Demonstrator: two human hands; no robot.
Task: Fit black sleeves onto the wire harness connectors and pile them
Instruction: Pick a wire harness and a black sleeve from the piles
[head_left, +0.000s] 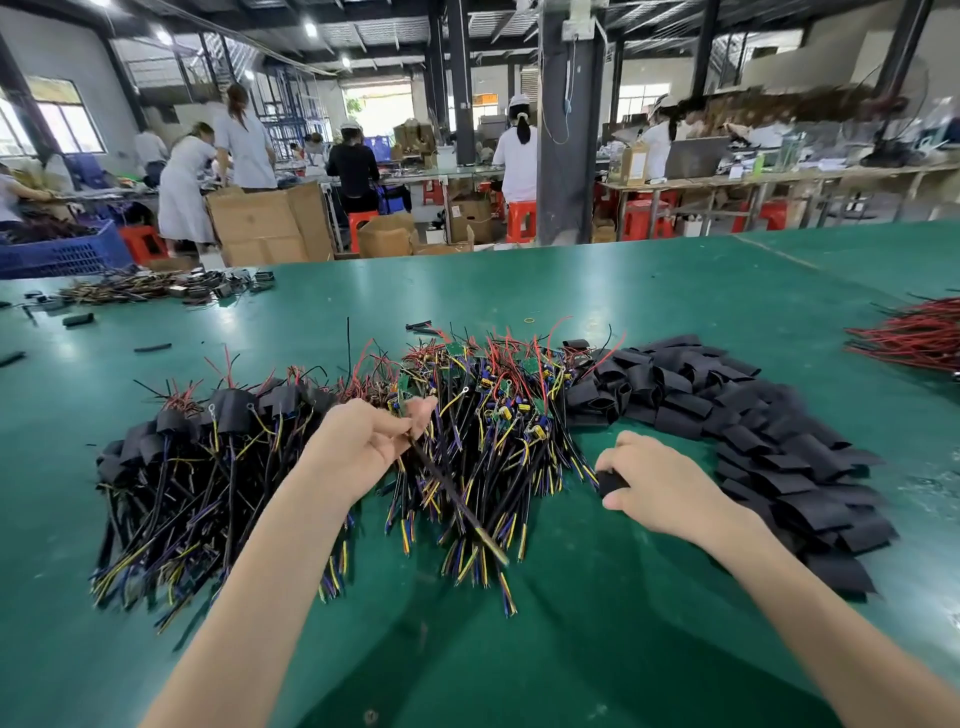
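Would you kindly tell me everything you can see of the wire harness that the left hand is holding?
The wire harness is a thin black cable, motion-blurred, with a yellowish near tip and what looks like a small green board at the far end. The left hand pinches it near that end; it slants toward the person over the pile of unsleeved harnesses. No sleeve is on it.
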